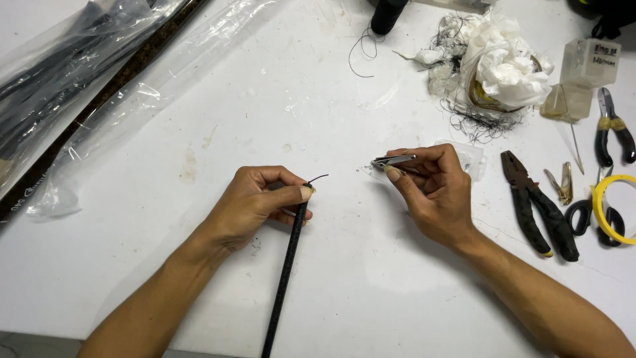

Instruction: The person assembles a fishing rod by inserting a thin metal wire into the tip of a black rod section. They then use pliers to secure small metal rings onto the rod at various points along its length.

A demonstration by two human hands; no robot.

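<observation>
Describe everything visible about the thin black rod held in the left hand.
The black rod is slim, straight and dark, with a faintly woven, matte look. It runs from the table's near edge up to the left hand, which pinches its top end between thumb and fingers. A short black thread tail curls out of that tip toward the right. Its lower length lies over the white table. The right hand does not touch it.

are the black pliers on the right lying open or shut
Shut. The black pliers lie flat on the white table with jaws closed and handles nearly together.
</observation>
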